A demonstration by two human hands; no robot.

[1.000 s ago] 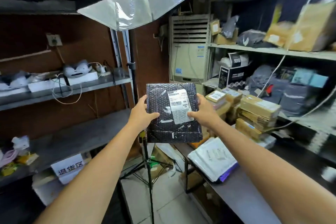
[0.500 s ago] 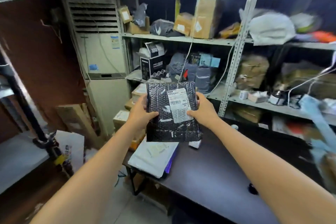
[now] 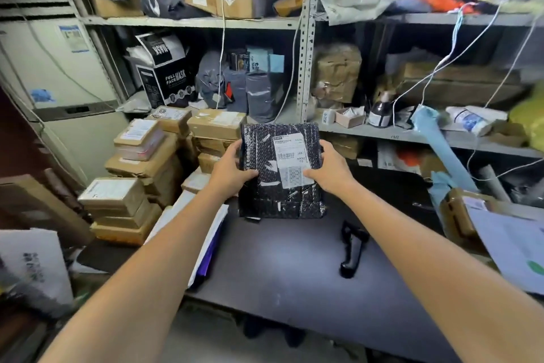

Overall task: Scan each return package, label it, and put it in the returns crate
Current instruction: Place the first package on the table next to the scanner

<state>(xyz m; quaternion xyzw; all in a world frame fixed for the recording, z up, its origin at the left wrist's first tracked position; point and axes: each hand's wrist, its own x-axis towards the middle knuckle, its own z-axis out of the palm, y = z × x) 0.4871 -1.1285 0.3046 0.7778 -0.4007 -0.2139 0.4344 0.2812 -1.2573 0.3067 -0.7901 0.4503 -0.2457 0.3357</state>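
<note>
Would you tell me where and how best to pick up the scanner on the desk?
Grip the scanner by its slim handle, the end nearer you, coming down from above. It lies flat on the desk, its wider head pointing toward the shelves, with bare desk around it.

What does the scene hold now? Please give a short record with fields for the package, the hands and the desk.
package: black bubble wrap, held upright, white label faces the camera
left hand: grips the left edge, thumb on the front
right hand: grips the right edge, thumb on the label
scanner: black, lies on the desk, untouched
desk: dark top
boxes: brown, stacked left of the desk
</note>
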